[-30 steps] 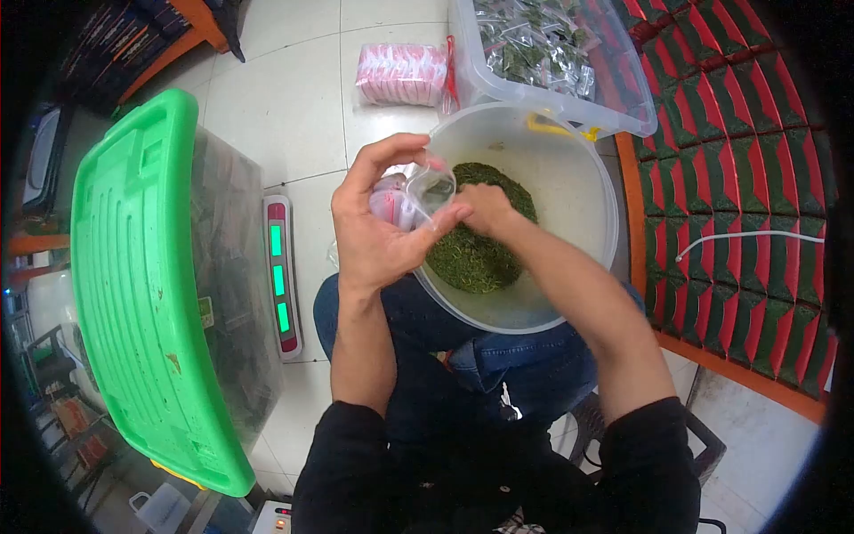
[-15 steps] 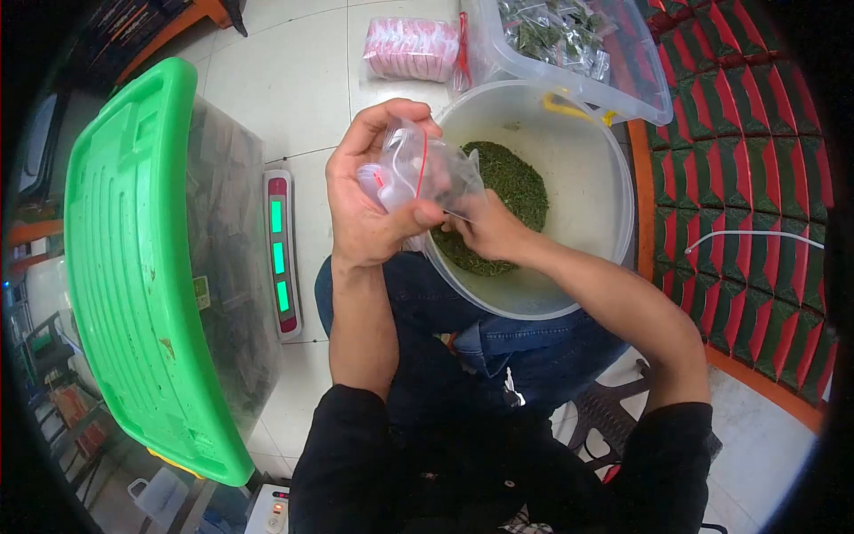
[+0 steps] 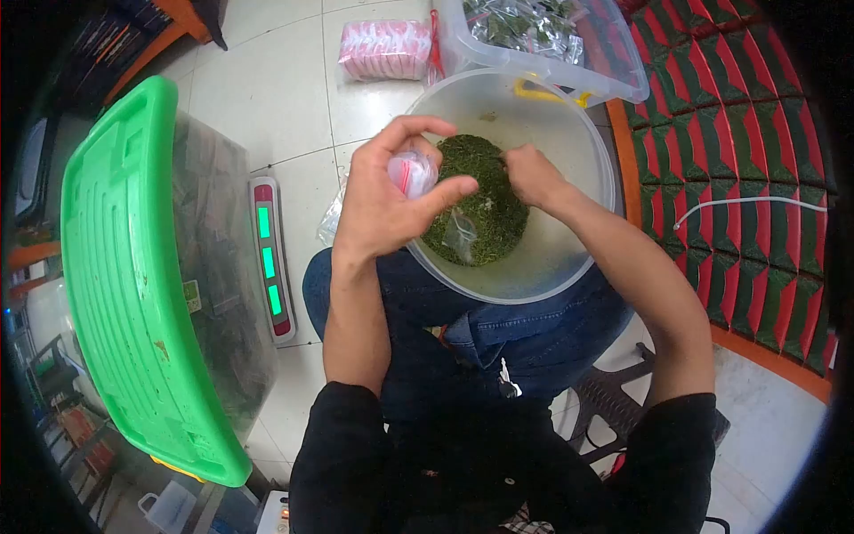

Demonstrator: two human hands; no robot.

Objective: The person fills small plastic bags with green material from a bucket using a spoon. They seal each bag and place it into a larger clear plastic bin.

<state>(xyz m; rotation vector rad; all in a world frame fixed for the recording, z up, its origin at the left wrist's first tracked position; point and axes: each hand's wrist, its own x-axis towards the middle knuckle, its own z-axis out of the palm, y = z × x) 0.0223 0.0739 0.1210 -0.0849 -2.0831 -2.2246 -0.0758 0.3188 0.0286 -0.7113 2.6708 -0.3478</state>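
My left hand (image 3: 387,191) holds a rolled bundle of clear zip bags (image 3: 412,173) with red seal lines against its palm. Its thumb and index finger stretch out over the rim of a translucent round tub (image 3: 583,222). Inside the tub lies a heap of chopped dry green herb (image 3: 498,218). One small clear bag (image 3: 460,234) rests on the herb, below my left thumb. My right hand (image 3: 538,181) is closed at the right side of the heap, knuckles up. Its fingertips are hidden, so what they grip cannot be made out.
A scale (image 3: 269,258) with lit green displays stands left, beside a large bin with a green lid (image 3: 133,285). A clear box (image 3: 614,53) of filled bags and a pink-white pack (image 3: 384,51) lie beyond the tub. Red-green packets (image 3: 747,187) line the right.
My right hand has moved away from my left, up to the herb's right side. An opened bag that spanned both hands is gone from them; a bag now lies on the herb.
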